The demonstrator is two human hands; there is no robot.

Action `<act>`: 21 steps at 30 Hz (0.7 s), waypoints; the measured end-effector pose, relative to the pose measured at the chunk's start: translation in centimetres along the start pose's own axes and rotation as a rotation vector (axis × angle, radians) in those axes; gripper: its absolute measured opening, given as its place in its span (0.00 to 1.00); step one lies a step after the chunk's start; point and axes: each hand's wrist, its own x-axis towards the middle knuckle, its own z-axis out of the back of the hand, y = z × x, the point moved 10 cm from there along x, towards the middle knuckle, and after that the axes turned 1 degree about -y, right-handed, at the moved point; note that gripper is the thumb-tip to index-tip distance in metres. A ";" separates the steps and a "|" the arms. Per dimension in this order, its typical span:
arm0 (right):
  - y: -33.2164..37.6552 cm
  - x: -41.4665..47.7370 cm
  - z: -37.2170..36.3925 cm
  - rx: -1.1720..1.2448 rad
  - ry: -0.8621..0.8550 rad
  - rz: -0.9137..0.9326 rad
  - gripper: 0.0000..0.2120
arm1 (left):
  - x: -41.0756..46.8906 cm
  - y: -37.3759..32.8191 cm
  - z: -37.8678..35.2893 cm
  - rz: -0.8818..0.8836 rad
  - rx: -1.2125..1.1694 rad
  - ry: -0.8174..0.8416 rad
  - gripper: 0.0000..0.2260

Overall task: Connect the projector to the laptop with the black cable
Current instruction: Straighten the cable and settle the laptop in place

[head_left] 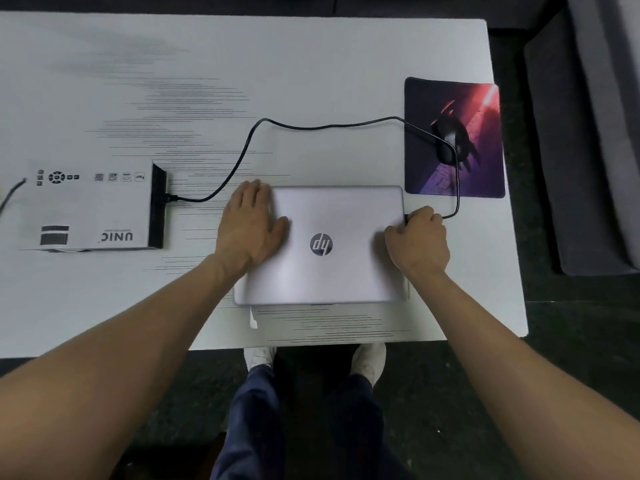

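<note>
A closed silver laptop (332,265) lies near the front edge of the white table (242,64). To its left sits a white projector (90,206) with a black side panel. The black cable (294,126) is plugged into that panel, loops behind the laptop, crosses the mouse pad and curves back to the laptop's right edge. My left hand (251,225) rests flat on the lid's left rear corner, fingers apart. My right hand (417,239) is closed on the cable's plug end at the laptop's right side; the plug itself is hidden by my fingers.
A purple and red mouse pad (485,168) with a black mouse (446,140) lies at the right rear of the laptop. Another dark cord (12,192) leaves the projector's left end. The table's right edge is close to a grey sofa (595,133). My feet stand under the front edge.
</note>
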 end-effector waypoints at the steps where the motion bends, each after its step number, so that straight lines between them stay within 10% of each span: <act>1: 1.2 -0.8 0.3 0.010 -0.028 0.042 0.18 | -1.1 -0.1 0.4 -0.050 0.003 -0.024 0.35; 7: 12.1 -7.7 -3.9 0.163 0.259 0.319 0.12 | -8.6 6.1 6.9 0.094 -0.065 -0.243 0.14; 16: 26.3 -17.1 -15.6 0.276 0.685 0.344 0.12 | -16.3 28.6 4.6 1.092 -0.851 -0.263 0.33; 21: 28.2 -18.9 -20.1 0.421 0.716 0.166 0.30 | -14.1 31.8 4.4 1.084 -1.226 -0.419 0.40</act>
